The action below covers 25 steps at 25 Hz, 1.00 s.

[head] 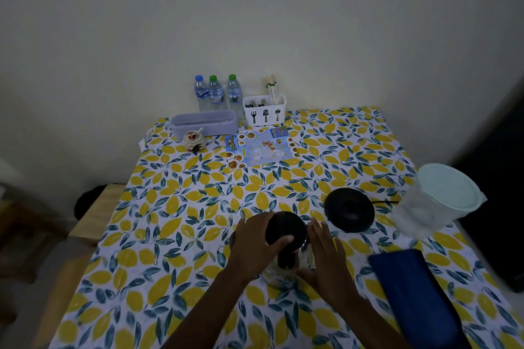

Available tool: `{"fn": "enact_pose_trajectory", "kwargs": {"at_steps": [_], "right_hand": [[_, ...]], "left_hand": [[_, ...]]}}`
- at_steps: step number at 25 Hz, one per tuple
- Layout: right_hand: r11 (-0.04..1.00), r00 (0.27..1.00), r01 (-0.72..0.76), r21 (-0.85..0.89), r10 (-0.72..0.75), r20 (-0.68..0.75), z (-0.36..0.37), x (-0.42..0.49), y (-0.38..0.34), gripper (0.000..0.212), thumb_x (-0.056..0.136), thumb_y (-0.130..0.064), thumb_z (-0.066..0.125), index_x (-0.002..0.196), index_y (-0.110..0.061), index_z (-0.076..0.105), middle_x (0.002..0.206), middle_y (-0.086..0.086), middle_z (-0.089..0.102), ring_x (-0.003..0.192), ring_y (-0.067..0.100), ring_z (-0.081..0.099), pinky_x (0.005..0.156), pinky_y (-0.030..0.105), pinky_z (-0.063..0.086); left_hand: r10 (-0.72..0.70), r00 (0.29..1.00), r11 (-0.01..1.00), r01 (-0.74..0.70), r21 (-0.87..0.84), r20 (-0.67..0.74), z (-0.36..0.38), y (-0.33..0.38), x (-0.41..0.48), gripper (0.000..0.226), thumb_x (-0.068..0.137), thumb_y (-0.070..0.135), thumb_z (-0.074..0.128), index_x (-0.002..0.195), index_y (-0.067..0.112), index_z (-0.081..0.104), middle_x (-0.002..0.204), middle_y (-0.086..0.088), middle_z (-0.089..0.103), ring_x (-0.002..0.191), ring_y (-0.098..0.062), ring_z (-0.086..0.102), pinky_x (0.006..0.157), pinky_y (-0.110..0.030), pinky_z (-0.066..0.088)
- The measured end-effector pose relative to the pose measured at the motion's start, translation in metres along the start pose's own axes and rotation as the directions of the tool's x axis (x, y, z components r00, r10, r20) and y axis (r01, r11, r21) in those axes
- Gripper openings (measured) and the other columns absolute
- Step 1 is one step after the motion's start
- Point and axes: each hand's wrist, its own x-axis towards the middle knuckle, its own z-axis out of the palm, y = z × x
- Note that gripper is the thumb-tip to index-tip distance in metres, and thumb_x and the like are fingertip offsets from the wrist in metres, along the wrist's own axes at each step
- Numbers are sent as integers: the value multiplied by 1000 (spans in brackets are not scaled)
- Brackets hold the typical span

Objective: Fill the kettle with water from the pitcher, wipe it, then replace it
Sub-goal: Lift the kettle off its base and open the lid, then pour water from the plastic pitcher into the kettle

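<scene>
Hiding much of the kettle (286, 238), both hands (256, 241) flank it

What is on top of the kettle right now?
A black lid covers the kettle, with the left hand gripping it. The inside is hidden, so any water level cannot be seen.

Two hands, the left hand (256, 238) and the right hand (326, 252), meet at one kettle (286, 235) on a lemon-print tablecloth (175, 207), with one round black kettle base (349, 210), one clear pitcher (442, 201) and one folded blue cloth (411, 286) to the right. Along the wall: three water bottles (216, 92), two green-capped and one blue-capped, one white cutlery holder (265, 110), one lavender box (204, 122), one small jar (192, 140), one printed leaflet (261, 147)
</scene>
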Motion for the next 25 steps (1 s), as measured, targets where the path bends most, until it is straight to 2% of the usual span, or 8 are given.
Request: {"fn": "enact_pose_trajectory", "kwargs": {"at_steps": [2, 5, 8, 12, 14, 17, 22, 25], "right_hand": [[999, 1000, -4, 34, 4, -7, 0, -1, 0, 101, 78, -73, 43, 150, -20, -2, 157, -12, -19, 146, 17, -7, 110, 48, 16], [997, 1000, -9, 75, 10, -10, 2, -1, 0, 99, 78, -75, 41, 150, -23, -4, 156, -15, -21, 145, 11, -11, 112, 46, 14], [995, 1000, -9, 99, 10, -8, 4, -2, 1, 103, 77, -71, 49, 145, -34, -18, 151, -22, -27, 141, 2, -19, 114, 44, 9], [992, 999, -38, 118, 41, -22, -1, -4, -4, 109, 74, -64, 61, 141, -43, -24, 157, -15, -18, 143, 7, -15, 113, 53, 10], [997, 996, -55, 59, 59, -65, -4, -7, -13, 110, 73, -64, 60, 143, -39, -21, 159, -6, -6, 144, 12, -12, 111, 55, 11], [999, 996, -15, -47, 11, -86, 0, -19, -30, 107, 75, -68, 53, 148, -24, -12, 160, 3, 1, 145, 16, -8, 111, 50, 12], [998, 997, -34, 60, 39, -74, 4, -24, -40, 110, 76, -53, 66, 148, -21, -11, 159, -1, -10, 144, 8, -16, 113, 45, 12], [998, 996, -53, 44, 56, -64, 1, -27, -45, 111, 76, -46, 69, 148, -21, -13, 158, -3, -14, 143, 8, -17, 114, 46, 15]], "left_hand": [[-24, 999, 992, 28, 127, -31, 8, 15, 1, 77, 79, 72, 49, 139, 25, 38, 138, 3, 51, 129, -17, 43, 116, -50, 19], [-37, 994, 979, 56, 196, -99, 12, 19, -2, 76, 82, 69, 46, 141, 22, 36, 139, 2, 51, 130, -18, 43, 113, -47, 23], [27, 993, 977, -1, 213, -117, 15, 18, -1, 70, 87, 64, 37, 138, 16, 40, 133, -3, 56, 122, -22, 51, 108, -45, 32], [59, 980, 981, -92, -173, -188, 4, 19, -6, 52, 95, 55, 28, 130, 23, 46, 105, -4, 66, 89, -15, 62, 80, -43, 54], [-21, 981, 919, -57, -390, -193, -5, 15, -15, 43, 101, 41, 31, 137, 22, 43, 124, 1, 60, 107, -9, 58, 92, -35, 50], [-191, 977, 725, 74, -684, -96, -16, 0, -29, 37, 103, 24, 32, 139, 20, 41, 139, 3, 46, 126, -12, 45, 107, -33, 38], [-349, 935, 651, 196, -734, -61, -33, -22, -45, 37, 103, 25, 32, 133, 10, 49, 136, -10, 51, 128, -26, 47, 95, -25, 46], [-332, 939, 656, 158, -738, -94, -39, -20, -59, 57, 96, 47, 33, 144, 16, 35, 150, -6, 38, 136, -22, 39, 109, -36, 37]]}}
